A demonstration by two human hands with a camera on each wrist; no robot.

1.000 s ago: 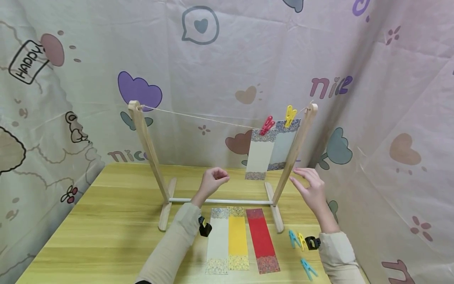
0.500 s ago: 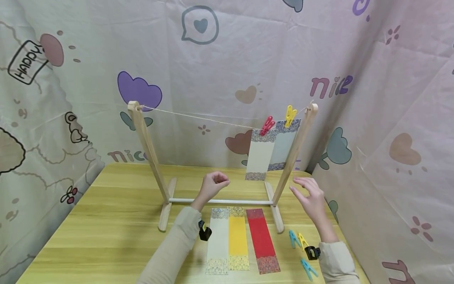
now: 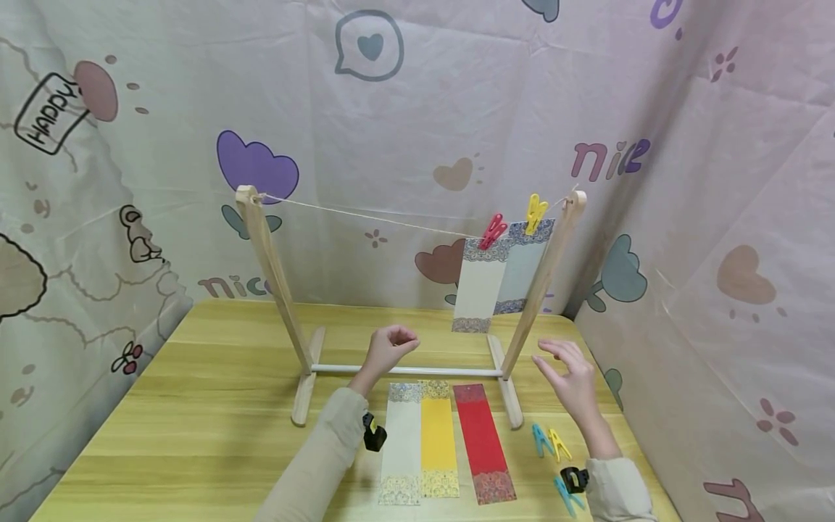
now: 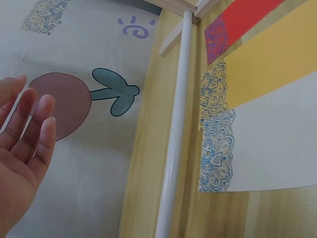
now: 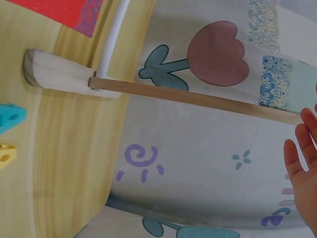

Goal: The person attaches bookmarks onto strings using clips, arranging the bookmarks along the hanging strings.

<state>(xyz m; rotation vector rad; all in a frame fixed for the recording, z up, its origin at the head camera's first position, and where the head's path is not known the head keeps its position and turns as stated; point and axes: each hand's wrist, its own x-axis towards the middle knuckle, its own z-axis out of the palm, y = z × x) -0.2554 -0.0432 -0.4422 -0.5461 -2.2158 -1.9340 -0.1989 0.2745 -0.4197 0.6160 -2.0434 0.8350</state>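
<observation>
My left hand [image 3: 388, 351] hovers in front of the rack's white crossbar [image 3: 417, 372], fingers loosely curved around nothing. Just right of the rack's right post [image 3: 538, 290], my right hand [image 3: 571, 375] is raised with thumb and fingers apart, holding nothing. Below them on the table lie three bookmark-like paper strips with lacy printed ends: white [image 3: 401, 442], yellow [image 3: 438, 438] and red [image 3: 484, 442]. From the string [image 3: 365, 216] hang a cream strip [image 3: 479, 286] under a red clothespin [image 3: 493, 232] and a pale blue strip [image 3: 518, 268] under a yellow clothespin [image 3: 536, 214].
Several loose clothespins lie at the right of the table: a blue one [image 3: 541, 440], a yellow one [image 3: 559, 444], and another blue one [image 3: 566, 499] partly behind the right wrist camera. The rack's left post [image 3: 274, 275] stands on a wooden foot. Patterned cloth encloses the table [image 3: 183, 413].
Both hands have sunk slightly toward the table, the right one more, moving down away from the hanging strips. Strips and clothespins stay where they were.
</observation>
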